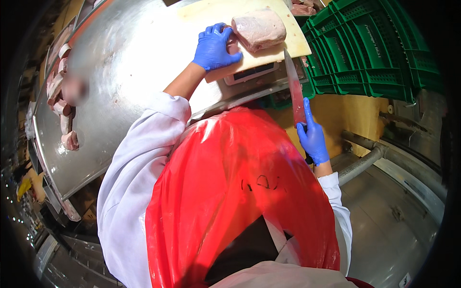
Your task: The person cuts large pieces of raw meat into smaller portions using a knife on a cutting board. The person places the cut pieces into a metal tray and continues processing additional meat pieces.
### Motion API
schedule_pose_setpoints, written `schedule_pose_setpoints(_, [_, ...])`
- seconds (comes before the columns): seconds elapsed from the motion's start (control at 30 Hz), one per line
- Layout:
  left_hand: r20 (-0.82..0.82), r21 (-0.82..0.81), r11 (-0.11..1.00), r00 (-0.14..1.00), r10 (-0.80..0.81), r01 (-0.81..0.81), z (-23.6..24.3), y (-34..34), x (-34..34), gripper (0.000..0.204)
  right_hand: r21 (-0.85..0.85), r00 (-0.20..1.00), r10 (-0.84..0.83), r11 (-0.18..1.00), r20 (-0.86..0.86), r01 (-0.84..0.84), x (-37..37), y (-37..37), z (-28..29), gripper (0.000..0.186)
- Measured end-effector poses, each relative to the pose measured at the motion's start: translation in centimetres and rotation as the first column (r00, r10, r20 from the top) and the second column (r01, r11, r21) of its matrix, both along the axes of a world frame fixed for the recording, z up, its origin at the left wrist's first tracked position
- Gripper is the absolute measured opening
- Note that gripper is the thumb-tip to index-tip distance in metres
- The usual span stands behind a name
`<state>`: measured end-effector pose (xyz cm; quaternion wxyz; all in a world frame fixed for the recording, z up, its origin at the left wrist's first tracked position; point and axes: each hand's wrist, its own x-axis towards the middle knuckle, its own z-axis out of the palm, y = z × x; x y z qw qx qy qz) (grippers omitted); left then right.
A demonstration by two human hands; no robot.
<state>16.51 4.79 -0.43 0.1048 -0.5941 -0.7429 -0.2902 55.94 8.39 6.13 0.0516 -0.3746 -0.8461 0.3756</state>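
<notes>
Left hand (212, 52): at the meat (260, 31), grip unclear to me.
Meat: likely soft, slippery; steady the end nearest that hand.
Right hand (313, 139): grasping the knife (296, 89).

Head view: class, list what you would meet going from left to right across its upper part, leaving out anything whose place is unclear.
Pink meat pieces → left hand → large meat piece → knife → green crates.

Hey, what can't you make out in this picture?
Head view:
- Knife: handle mostly hidden by the right hand.
- Small meat piece: partly covered by the left hand.
- White device: partly hidden by the cutting board.
- Board's far end: cut off by the top edge.
</notes>
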Motion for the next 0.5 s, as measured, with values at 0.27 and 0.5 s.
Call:
schedule_pose_setpoints(0.27, [0.427,-0.189,0.885,0.776,0.464,-0.425,-1.0,-5.4,-12.0,0.035,-0.041,0.992,0.08,0.996,-0.101,-0.084,0.2,3.4,-2.0,0.079])
schedule_pose_setpoints(0.5, [0.993,-0.049,0.648,0.033,0.114,-0.76,-2.8,-36.0,-5.6,0.045,-0.148,0.975,0.012,0.988,-0.222,-0.045,0.6,7.2,-3.5,0.084])
